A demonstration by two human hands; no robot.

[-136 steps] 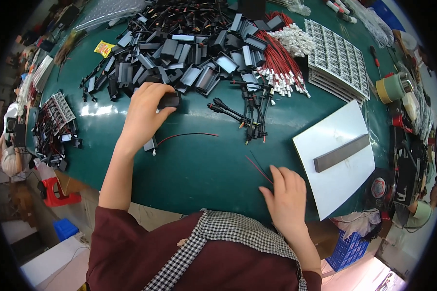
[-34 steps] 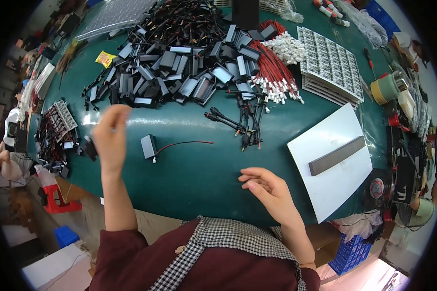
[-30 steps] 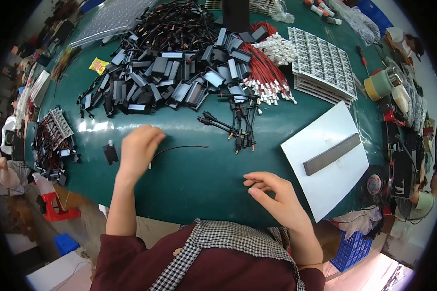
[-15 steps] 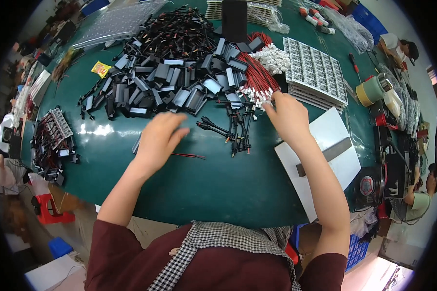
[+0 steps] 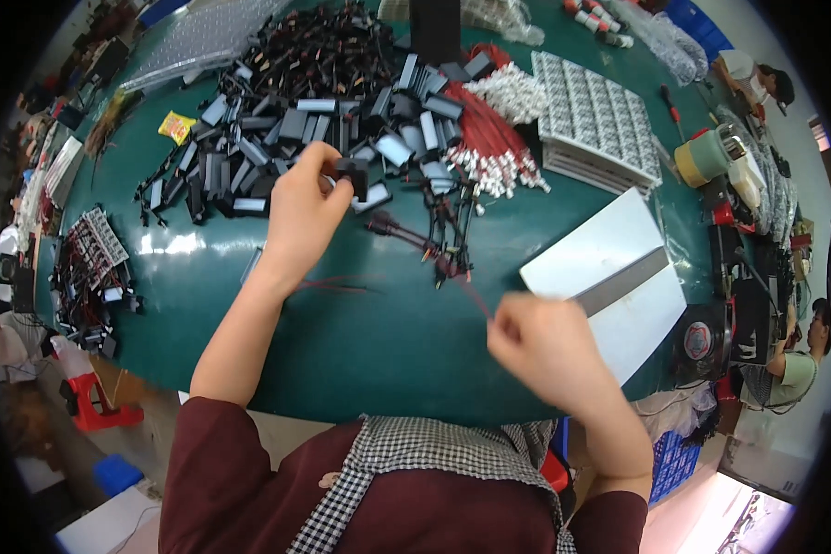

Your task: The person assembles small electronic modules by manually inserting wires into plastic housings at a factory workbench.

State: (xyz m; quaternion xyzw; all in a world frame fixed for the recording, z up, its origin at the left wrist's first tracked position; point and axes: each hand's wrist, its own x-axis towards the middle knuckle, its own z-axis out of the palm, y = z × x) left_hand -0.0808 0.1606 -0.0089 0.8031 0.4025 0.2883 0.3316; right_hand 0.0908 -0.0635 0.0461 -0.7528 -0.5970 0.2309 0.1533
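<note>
My left hand (image 5: 307, 208) pinches a small black plastic case (image 5: 353, 174) at the near edge of a heap of black cases (image 5: 249, 152). Closed and slightly blurred, my right hand (image 5: 545, 346) grips a thin red wire (image 5: 475, 297), which stretches up and left from the fingers. Just beyond that wire lies a bunch of black cables with plugs (image 5: 448, 226). Another red-and-black wire (image 5: 337, 287) lies by my left wrist, next to a case partly hidden by the arm. Red wires with white connectors (image 5: 494, 138) are heaped farther off.
A pile of black cables (image 5: 332, 51) stands behind the cases. Stacked circuit board panels (image 5: 596, 120) lie at the right, with a white board (image 5: 619, 277) nearer. Wired boards (image 5: 92, 268) sit at the left edge. Other people (image 5: 803, 365) are at the far right.
My left hand has moved up to the heap and taken a black case. The right hand has come back toward me from the white connectors, drawing a red wire.
</note>
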